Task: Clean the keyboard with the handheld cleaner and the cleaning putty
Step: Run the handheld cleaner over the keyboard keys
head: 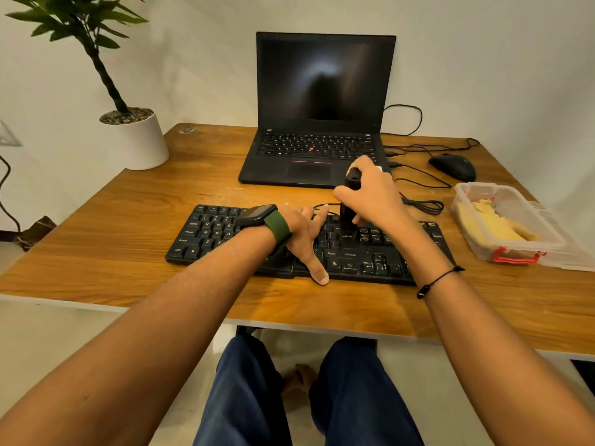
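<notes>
We see the black keyboard (206, 231) lying across the middle of the wooden surface (128, 220), in front of an open laptop (318, 114) with a dark screen. Our right hand (370, 194) has its grip wrapped around the black handheld cleaner (349, 204), fingers curled round the body, holding it upright with its lower end down on the keys right of the keyboard's middle. Our left hand (302, 233) lies flat on the keyboard just beside the cleaner, its grip spread, fingers straight and the thumb reaching to the keyboard's near edge; that wrist carries a watch (257, 215) on a green strap. To the right, well apart from the keyboard, a clear plastic box (515, 249) with a red clasp stands open and holds the yellow cleaning putty (492, 220). A black mouse (452, 167) sits behind the box with cables running toward the laptop. A potted plant (135, 136) stands at the far left corner of the surface.
</notes>
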